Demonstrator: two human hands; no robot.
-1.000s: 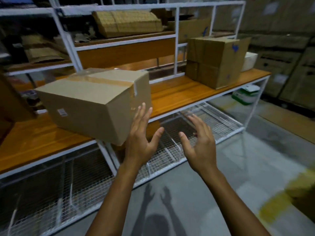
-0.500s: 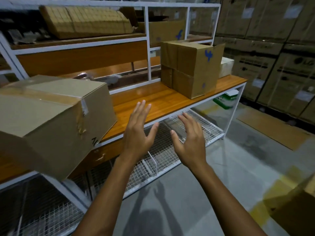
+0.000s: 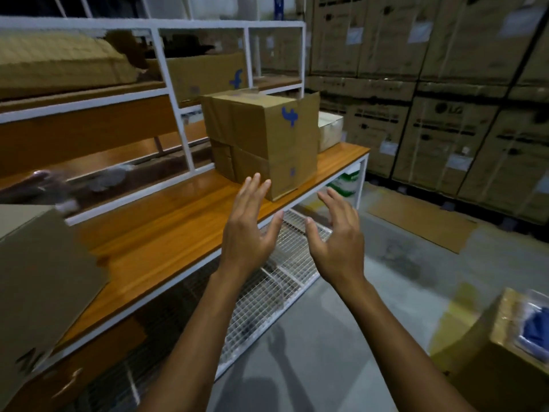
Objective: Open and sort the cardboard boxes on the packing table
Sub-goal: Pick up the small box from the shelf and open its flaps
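Observation:
A stack of brown cardboard boxes with blue logos (image 3: 267,141) stands on the right end of the orange packing table (image 3: 166,233). My left hand (image 3: 248,230) is raised in front of the stack, fingers spread, empty, fingertips just short of its lower box. My right hand (image 3: 335,236) hovers beside it over the table's front edge, fingers apart, also empty. A taped cardboard box (image 3: 38,281) overhangs the table's front edge at the far left, partly cut off by the frame.
White metal shelving (image 3: 175,93) rises behind the table, holding a logo box (image 3: 208,75) and bundled cardboard (image 3: 59,63). A white box (image 3: 329,130) sits behind the stack. Wire mesh shelf (image 3: 282,263) lies below. Large cartons (image 3: 439,84) line the right wall. An open box (image 3: 511,346) stands on the floor.
The view has swung right: the taped box has slid to the far left, and the logo stack has come closer. Both empty hands have moved toward the stack.

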